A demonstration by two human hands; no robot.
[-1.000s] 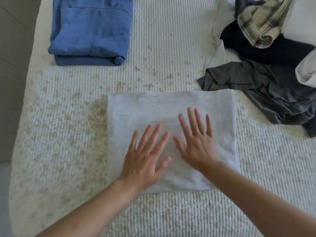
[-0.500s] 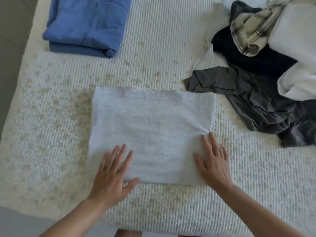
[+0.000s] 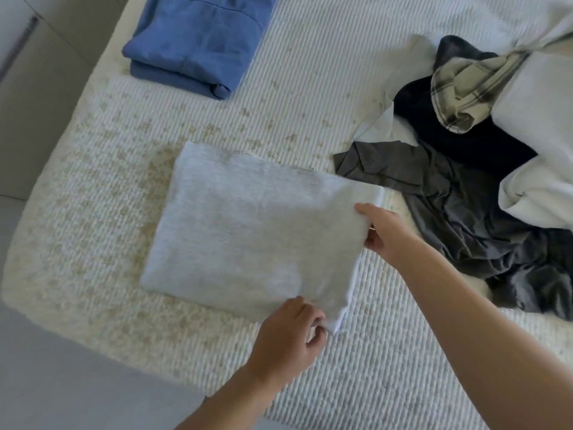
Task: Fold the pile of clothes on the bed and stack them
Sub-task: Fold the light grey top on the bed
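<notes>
Head view, ordered by size. Bed (image 3: 387,383): a white ribbed cover with tan flecks carries all items. Unfolded pile (image 3: 483,169): dark grey, navy, plaid and white garments lie heaped beyond and to the right of the right grip, its grey edge just beside the garment being worked. Grey garment (image 3: 248,231): folded to a flat rectangle, it lies on the bed to the left of both grips, with its right edge raised off the cover. Blue garment (image 3: 198,48): already folded, it lies well apart, at the far left from the grips.

Right hand (image 3: 389,234): this grip pinches the far part of the raised right edge, thumb on top, fingers beneath. Left hand (image 3: 291,333): this grip has its fingers curled round the near right corner, where a white inner layer shows under the grey.

Judged step: carrying the right edge over to the left for a further fold.

Risks:
- The inner white layer may slip from the near grip because only the corner is held; the fold would then skew.
- Uneven lift between the two grips would drag the rectangle across the cover and open earlier folds.
- The far grip could catch the adjacent dark grey cloth and pull it into the fold.
</notes>
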